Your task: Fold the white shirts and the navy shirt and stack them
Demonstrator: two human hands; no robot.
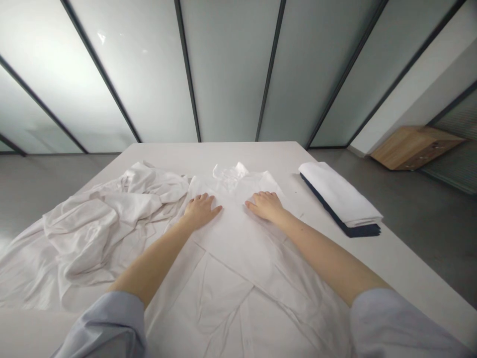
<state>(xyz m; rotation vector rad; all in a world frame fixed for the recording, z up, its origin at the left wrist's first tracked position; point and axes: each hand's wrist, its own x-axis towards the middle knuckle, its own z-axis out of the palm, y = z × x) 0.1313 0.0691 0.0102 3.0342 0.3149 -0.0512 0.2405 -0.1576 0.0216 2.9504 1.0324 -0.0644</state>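
A white garment with thin ties [231,253] is spread over the table in front of me, its lower part creased. Flat on its upper left side lies my left hand [201,210], fingers stretched and thumb out to the right. My right hand [266,205] rests palm down on the upper right side, fingers apart and thumb pointing inward. Between and beyond both hands, the gathered top edge stands slightly raised, with a loop of tie showing. Neither hand grips the cloth.
A crumpled heap of white cloth [108,214] covers the table's left side. Folded white cloth [341,191] lies on folded dark navy cloth [363,231] near the right edge. Behind the white table [238,149] stand frosted glass panels [227,69]. A wooden cabinet [413,146] is at far right.
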